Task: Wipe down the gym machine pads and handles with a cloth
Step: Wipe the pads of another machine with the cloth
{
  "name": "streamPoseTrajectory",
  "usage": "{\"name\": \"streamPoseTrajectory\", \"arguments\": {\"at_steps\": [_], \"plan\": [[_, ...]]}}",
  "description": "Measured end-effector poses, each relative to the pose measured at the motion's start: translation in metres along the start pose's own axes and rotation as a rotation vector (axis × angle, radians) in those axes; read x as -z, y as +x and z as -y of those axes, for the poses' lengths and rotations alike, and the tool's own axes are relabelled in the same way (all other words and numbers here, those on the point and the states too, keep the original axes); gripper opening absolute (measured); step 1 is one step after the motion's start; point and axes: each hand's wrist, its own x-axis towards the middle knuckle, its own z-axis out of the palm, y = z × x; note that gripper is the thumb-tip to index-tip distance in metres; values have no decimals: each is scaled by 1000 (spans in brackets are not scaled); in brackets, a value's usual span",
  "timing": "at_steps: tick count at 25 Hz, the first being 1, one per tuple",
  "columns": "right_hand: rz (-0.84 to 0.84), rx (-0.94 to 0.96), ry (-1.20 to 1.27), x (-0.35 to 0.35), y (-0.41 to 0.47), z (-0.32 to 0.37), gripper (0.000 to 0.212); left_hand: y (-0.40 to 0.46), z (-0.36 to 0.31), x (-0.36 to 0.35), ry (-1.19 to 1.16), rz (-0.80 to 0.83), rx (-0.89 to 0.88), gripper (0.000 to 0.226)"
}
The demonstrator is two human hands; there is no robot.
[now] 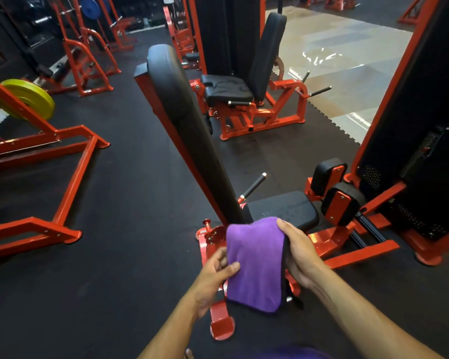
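Fingers of the right hand (pixel 300 251) curl over the folded purple cloth (pixel 257 263), which drapes over them; the left hand (pixel 213 274) pinches its near edge with the thumb, likely squaring the fold for wiping. Beyond the fingertips rises the long black back pad (pixel 187 120), with the seat pad (pixel 285 207) just past the knuckles. Under the fingers lies black rubber flooring (pixel 130 203); red-framed machines (pixel 246 104) stand farther off.

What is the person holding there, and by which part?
A folded purple cloth: the right hand grips its right edge near the top, and the left hand pinches its left edge.
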Motion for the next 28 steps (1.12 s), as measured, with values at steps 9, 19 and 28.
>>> {"name": "streamPoseTrajectory", "arguments": {"at_steps": [9, 19, 28], "plan": [[285, 228, -1003, 48, 1, 11, 41, -10, -41, 15, 658, 118, -304, 42], [316, 19, -535, -2, -5, -17, 21, -3, -19, 69, 909, 116, -118, 40], [148, -187, -490, -57, -16, -37, 40, 20, -29, 134, 501, 143, -71, 30]]}}
